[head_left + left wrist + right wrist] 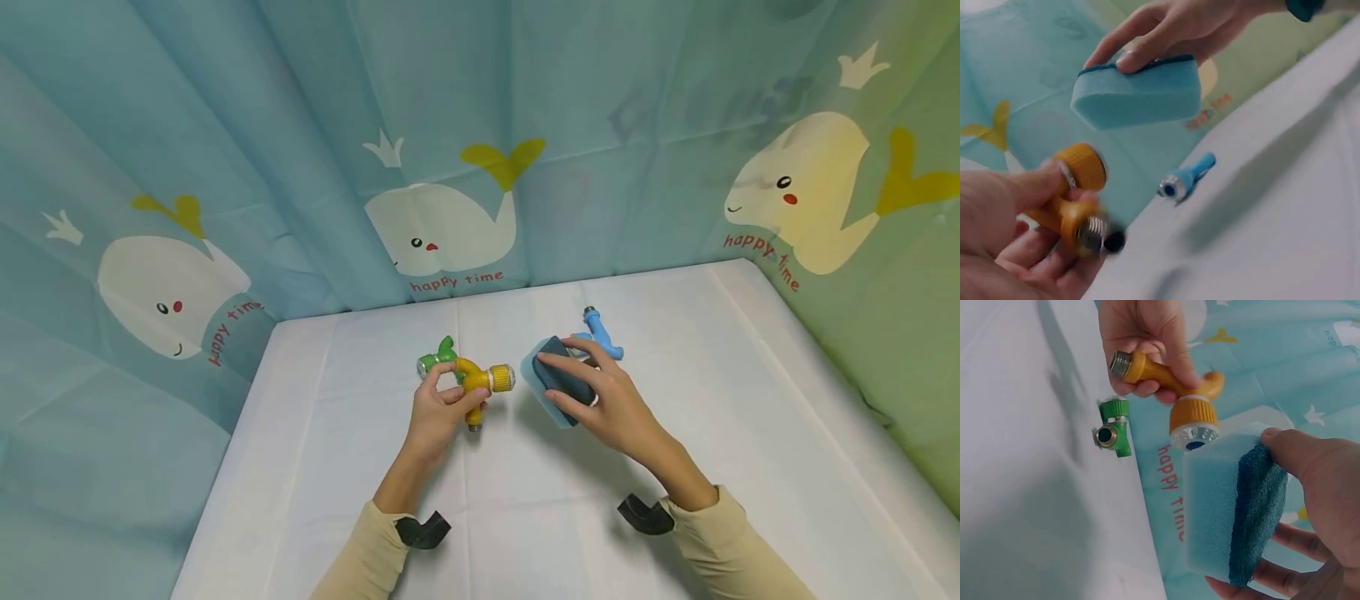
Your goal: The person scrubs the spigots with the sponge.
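Observation:
My left hand (442,408) grips a yellow plastic tap (480,380) by its body and holds it just above the table; the tap (1169,384) shows a threaded metal end and a knurled nozzle. My right hand (600,392) holds a light blue sponge (558,382) with a dark scouring side (1257,512), fingers on top and thumb underneath, close to the tap's nozzle. In the left wrist view the sponge (1138,94) hovers above the yellow tap (1079,194).
A green tap (437,358) lies on the white tablecloth (750,400) behind my left hand. A blue tap (602,332) lies behind the sponge. Whale-print curtains (450,167) wall the table at the back and both sides.

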Demonstrator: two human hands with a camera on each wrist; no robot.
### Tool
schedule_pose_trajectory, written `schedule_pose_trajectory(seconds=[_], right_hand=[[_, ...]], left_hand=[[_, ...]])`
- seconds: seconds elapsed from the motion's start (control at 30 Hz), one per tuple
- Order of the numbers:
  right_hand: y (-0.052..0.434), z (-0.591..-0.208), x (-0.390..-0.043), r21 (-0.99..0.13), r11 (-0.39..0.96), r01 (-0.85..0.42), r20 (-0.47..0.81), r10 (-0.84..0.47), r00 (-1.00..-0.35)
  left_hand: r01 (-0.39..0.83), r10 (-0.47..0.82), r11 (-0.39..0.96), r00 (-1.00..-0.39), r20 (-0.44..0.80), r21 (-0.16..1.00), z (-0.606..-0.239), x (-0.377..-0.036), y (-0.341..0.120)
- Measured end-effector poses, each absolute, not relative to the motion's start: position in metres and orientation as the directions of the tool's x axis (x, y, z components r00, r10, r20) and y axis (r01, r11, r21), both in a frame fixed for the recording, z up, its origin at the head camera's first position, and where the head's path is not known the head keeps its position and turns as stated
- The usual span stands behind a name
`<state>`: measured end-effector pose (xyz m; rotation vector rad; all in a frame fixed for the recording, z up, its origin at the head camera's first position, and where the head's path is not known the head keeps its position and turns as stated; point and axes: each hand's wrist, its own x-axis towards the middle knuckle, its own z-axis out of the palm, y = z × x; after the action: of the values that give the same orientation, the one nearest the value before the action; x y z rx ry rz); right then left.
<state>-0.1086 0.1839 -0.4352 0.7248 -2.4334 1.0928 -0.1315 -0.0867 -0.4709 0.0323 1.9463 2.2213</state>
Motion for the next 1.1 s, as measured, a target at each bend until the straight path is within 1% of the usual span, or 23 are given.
schedule_pose_trajectory(seconds=[0.07,0.1,0.2,0.3,0.4,0.5,0.6,0.67,0.8,0.9,1.03,1.1], right_hand=[[0.185,-0.436,-0.109,-0.573,0.566,-0.593,0.528,-0.298,-0.795],[0.185,-0.437,-0.109,-0.571,0.566,-0.594,0.529,-0.299,-0.794],[0.185,-0.438,-0.109,-0.571,0.565,-0.596,0.532,-0.299,-0.792],[0.183,-0.440,-0.109,-0.575,0.555,-0.602,0.541,-0.295,-0.788],[0.178,-0.440,-0.109,-0.589,0.514,-0.624,0.550,-0.311,-0.775],[0.173,-0.437,-0.109,-0.590,0.471,-0.656,0.566,-0.337,-0.752],[0.170,-0.435,-0.111,-0.579,0.466,-0.670,0.586,-0.333,-0.738],[0.169,-0.435,-0.113,-0.586,0.467,-0.662,0.594,-0.308,-0.744],[0.166,-0.433,-0.114,-0.674,0.396,-0.624,0.557,-0.283,-0.781],[0.165,-0.432,-0.114,-0.731,0.360,-0.580,0.502,-0.294,-0.814],[0.168,-0.431,-0.115,-0.737,0.385,-0.555,0.470,-0.298,-0.831],[0.167,-0.428,-0.115,-0.735,0.373,-0.566,0.481,-0.301,-0.823]], left_hand=[[-0.084,0.201,-0.063,-0.977,-0.070,0.994,-0.470,-0.131,-0.087],[-0.071,0.224,-0.064,-0.973,-0.055,0.995,-0.470,-0.131,-0.087],[-0.062,0.260,-0.089,-0.965,-0.037,0.994,-0.468,-0.128,-0.085],[-0.080,0.276,-0.129,-0.960,-0.041,0.988,-0.465,-0.126,-0.082],[-0.105,0.290,-0.177,-0.956,-0.050,0.978,-0.462,-0.124,-0.079],[-0.104,0.287,-0.245,-0.957,-0.031,0.964,-0.459,-0.122,-0.077],[-0.096,0.268,-0.323,-0.963,-0.007,0.942,-0.458,-0.121,-0.077],[-0.103,0.259,-0.381,-0.966,-0.001,0.919,-0.457,-0.121,-0.078],[-0.114,0.271,-0.455,-0.962,0.016,0.883,-0.457,-0.121,-0.079],[-0.084,0.257,-0.446,-0.966,0.038,0.891,-0.456,-0.123,-0.079],[-0.016,0.186,-0.394,-0.981,0.062,0.919,-0.457,-0.122,-0.079],[0.013,0.150,-0.356,-0.986,0.070,0.935,-0.456,-0.122,-0.080]])
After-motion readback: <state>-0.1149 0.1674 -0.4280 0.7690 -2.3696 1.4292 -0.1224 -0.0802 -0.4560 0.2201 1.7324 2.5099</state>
